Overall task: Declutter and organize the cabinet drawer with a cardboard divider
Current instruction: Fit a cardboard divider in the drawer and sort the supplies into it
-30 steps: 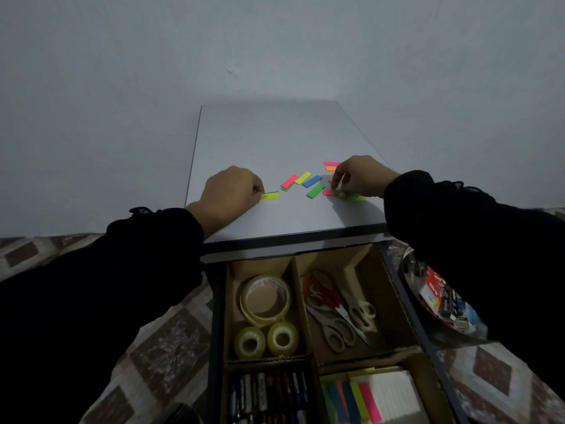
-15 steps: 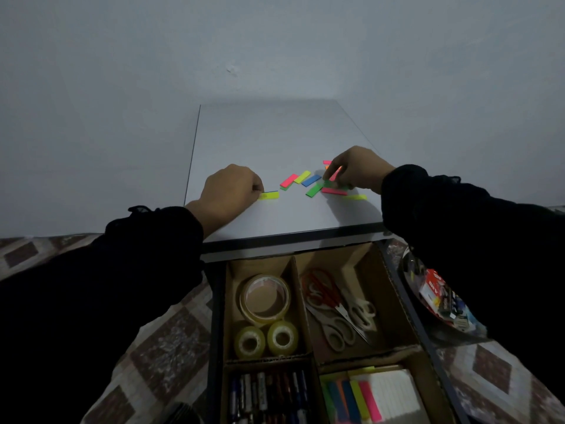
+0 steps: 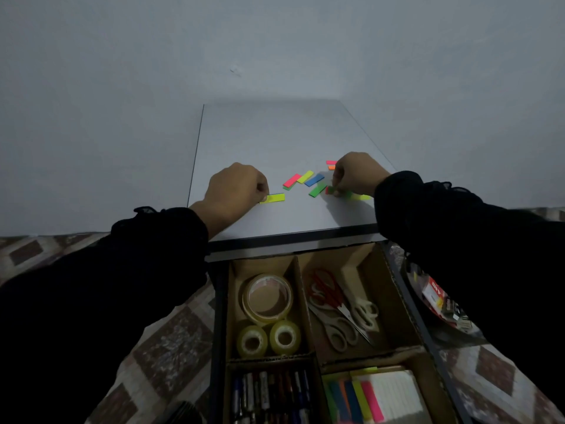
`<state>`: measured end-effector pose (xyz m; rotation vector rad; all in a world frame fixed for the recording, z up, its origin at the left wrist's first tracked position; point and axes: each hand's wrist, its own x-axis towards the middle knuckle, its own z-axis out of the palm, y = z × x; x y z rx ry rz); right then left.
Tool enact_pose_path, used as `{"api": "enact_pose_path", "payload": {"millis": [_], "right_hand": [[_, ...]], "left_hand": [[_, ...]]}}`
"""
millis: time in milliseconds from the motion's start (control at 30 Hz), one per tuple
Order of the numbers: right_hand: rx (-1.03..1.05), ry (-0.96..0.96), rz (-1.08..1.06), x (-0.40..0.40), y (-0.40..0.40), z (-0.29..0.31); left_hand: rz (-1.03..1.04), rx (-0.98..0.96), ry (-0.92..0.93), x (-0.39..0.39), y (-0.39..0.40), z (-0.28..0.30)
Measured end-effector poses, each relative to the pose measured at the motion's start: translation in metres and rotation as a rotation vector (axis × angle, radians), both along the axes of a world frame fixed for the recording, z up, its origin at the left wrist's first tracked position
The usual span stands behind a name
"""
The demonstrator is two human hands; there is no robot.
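Several small coloured sticky tabs (image 3: 313,180) lie scattered on the grey cabinet top (image 3: 275,139). My left hand (image 3: 235,188) rests knuckles-up there, its curled fingertips pinching the end of a yellow tab (image 3: 274,198). My right hand (image 3: 356,174) is curled over the right-hand tabs, fingertips down on a red and green tab (image 3: 330,190). Below, the open drawer holds a cardboard divider (image 3: 301,301) with tape rolls (image 3: 267,296), scissors (image 3: 336,301), pens (image 3: 269,393) and a sticky-note pad (image 3: 394,393), each in its own compartment.
A clear plastic bag of small items (image 3: 440,301) lies right of the drawer, partly behind my right sleeve. Patterned floor tiles (image 3: 171,347) show on both sides. A plain wall stands behind and to the left of the cabinet.
My right hand, which had lifted a pink tab toward the back, has come down again onto the red and green tabs. My left hand stays on the yellow tab.
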<state>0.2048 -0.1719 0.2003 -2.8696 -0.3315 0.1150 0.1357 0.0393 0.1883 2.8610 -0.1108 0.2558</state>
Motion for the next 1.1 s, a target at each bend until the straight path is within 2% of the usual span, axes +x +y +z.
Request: {"api": "enact_pose_path", "payload": {"millis": [367,567,667,967,1100], "right_hand": [[0.179,-0.143,0.11,-0.039,-0.01,0.022],[0.242,-0.052,0.048,-0.084,-0.031,0.027],[0.18,-0.036,0.057,-0.112,-0.045,0.021],[0.179,0.164,0.022,-0.181,-0.074,-0.038],[0.064,0.189,0.029,-0.208,-0.079,-0.061]], "left_hand": [[-0.032,0.021,-0.036,-0.021,-0.009,0.013],[-0.065,-0.01,-0.03,-0.062,-0.032,0.016],[-0.093,-0.029,-0.004,-0.087,-0.046,0.005],[-0.164,-0.018,0.143,-0.151,-0.076,-0.046],[-0.151,-0.004,0.167,-0.169,-0.082,-0.062]]}}
